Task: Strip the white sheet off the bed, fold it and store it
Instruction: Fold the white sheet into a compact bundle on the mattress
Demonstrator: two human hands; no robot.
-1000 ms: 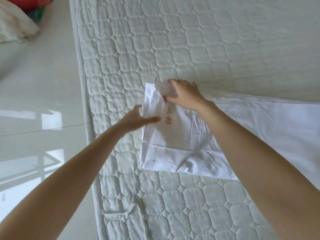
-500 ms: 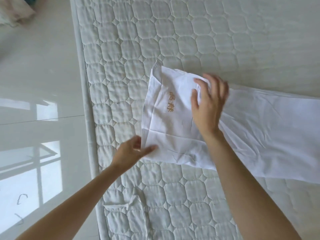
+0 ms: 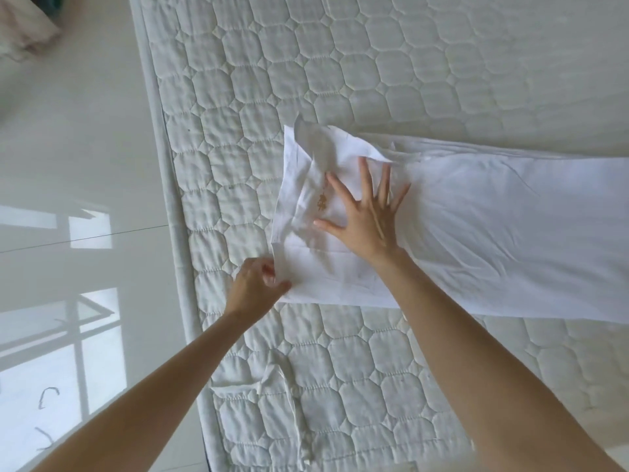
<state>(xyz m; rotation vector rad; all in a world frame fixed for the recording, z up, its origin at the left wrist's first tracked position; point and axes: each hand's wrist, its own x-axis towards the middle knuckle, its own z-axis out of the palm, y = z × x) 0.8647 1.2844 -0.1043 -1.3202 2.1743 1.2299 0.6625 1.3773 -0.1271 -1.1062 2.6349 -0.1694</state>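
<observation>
Quilted mattress [image 3: 340, 63] bears sheet [image 3: 493, 233]; right hand [image 3: 366, 219] presses, left hand [image 3: 253, 287] seemingly pinches corner.

White sheet [image 3: 476, 226], folded into a long band, lies across the quilted mattress [image 3: 272, 80] from frame centre to the right edge. Right hand [image 3: 366, 216] pressed flat on it, fingers spread, beside gold embroidery [image 3: 321, 201]. Left hand [image 3: 257, 284] pinches the sheet's lower-left corner. Glossy floor [image 3: 75, 148] at left.
</observation>
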